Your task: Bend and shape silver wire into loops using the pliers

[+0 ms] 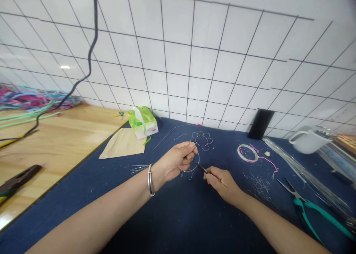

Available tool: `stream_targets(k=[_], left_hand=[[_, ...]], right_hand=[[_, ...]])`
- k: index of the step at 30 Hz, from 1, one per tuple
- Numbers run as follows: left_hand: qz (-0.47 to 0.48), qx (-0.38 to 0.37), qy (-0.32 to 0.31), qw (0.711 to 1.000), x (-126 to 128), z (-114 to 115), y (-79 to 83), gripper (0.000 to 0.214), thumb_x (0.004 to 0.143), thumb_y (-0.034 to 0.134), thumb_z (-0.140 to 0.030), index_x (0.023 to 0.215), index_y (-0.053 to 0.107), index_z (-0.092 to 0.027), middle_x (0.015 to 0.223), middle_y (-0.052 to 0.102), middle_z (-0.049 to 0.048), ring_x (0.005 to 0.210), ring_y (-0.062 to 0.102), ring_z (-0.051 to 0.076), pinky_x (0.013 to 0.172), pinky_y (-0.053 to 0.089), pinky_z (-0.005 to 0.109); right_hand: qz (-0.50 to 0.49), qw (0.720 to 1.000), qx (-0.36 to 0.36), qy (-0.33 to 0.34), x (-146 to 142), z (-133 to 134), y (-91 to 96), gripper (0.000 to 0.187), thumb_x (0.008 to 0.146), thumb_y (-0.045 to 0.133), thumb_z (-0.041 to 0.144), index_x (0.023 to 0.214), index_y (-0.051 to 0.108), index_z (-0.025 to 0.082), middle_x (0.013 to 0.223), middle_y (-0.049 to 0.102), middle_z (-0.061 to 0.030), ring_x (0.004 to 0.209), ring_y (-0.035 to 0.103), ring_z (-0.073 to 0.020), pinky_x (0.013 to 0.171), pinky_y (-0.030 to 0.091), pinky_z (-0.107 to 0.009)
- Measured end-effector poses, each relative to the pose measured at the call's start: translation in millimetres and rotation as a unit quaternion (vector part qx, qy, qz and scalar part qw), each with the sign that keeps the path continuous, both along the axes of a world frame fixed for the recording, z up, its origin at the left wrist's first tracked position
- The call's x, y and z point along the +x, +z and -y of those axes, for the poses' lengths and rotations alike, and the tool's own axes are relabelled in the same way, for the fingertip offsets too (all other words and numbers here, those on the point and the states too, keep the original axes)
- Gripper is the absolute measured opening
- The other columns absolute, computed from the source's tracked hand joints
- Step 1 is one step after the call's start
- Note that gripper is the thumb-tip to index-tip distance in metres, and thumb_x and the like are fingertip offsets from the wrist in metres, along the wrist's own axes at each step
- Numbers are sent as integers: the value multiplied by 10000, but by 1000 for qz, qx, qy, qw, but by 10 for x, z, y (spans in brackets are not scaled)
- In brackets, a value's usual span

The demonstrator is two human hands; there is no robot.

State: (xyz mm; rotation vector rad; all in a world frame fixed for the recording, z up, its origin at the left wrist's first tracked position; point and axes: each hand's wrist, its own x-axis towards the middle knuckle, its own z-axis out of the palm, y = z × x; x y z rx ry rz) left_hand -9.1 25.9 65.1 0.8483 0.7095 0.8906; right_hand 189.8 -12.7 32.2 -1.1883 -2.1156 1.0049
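Observation:
My left hand (179,158), with a silver bangle (150,180) on the wrist, is closed in a pinch on a thin silver wire (199,157). The wire curves down in an arc, with small loops at its lower end. My right hand (221,180) is closed around a slim dark tool (202,167), whose narrow tip meets or nearly meets the wire; its exact kind is hard to make out. Just beyond my left hand lies a flower-shaped wire piece (205,147) with several rounded petals on the dark blue mat (172,217).
Teal-handled pliers (302,202), wire clippings (260,185), a round bead dish (247,153) and a wire bundle (306,172) lie right. A white mug (310,139) and black phone-like slab (260,124) stand behind. Left are a tissue pack (143,122), brown paper (122,143) and pliers (19,180).

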Motion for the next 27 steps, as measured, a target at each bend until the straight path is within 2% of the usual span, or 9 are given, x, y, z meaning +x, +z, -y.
stream_targets(k=[10, 19, 27], left_hand=[[-26, 31, -35, 999, -81, -38, 50, 233, 848, 494, -344, 759, 545, -135, 536, 335, -55, 393, 208, 21, 355, 122, 171], [-132, 50, -90, 986, -213, -54, 191, 256, 837, 509, -375, 759, 566, -137, 550, 390, -43, 386, 210, 13, 374, 96, 194], [-179, 70, -97, 977, -218, -42, 175, 262, 831, 510, -379, 761, 579, -136, 542, 413, -37, 380, 231, 20, 372, 92, 208]], right_hand=[[34, 998, 51, -9, 16, -8, -33, 260, 891, 379, 350, 830, 563, 178, 685, 515, 17, 625, 468, -101, 598, 345, -222], [45, 996, 75, 14, 22, -2, -38, 240, 887, 395, 355, 847, 559, 184, 710, 515, 15, 651, 478, -101, 614, 352, -218], [52, 995, 81, 21, 17, 11, -32, 227, 884, 400, 344, 836, 550, 180, 716, 512, 10, 653, 478, -103, 616, 354, -221]])
